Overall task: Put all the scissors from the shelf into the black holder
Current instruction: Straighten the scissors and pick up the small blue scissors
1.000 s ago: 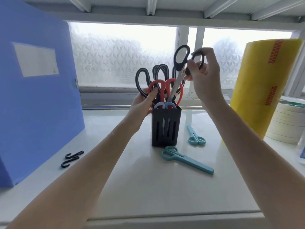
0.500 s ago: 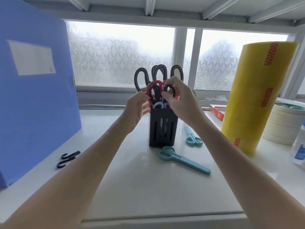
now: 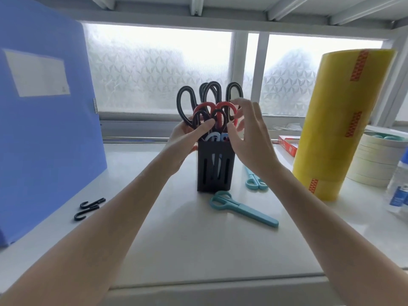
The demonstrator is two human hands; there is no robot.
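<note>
The black holder (image 3: 215, 168) stands mid-shelf, packed with large black-handled scissors (image 3: 212, 91), red-handled scissors (image 3: 223, 106) and a smaller black-handled pair (image 3: 218, 117) at the front. My left hand (image 3: 183, 140) is at the holder's upper left, thumb pressed on the small black handles and fingers behind the other handles. Just right of the handles is my right hand (image 3: 251, 138), fingers spread and holding nothing. A long teal pair of scissors (image 3: 242, 209) lies in front of the holder. A small teal pair (image 3: 256, 182) lies to its right.
A tall blue folder (image 3: 44, 129) stands at the left, with two black hooks (image 3: 89, 208) beside it. At the right are a tall yellow stack of tape rolls (image 3: 344, 120), white tape rolls (image 3: 375, 160), a red box (image 3: 288, 144) and a bottle (image 3: 399, 191).
My right hand lowered the small black-handled scissors into the holder and let go, its fingers now spread. My left hand stayed at the holder's top.
</note>
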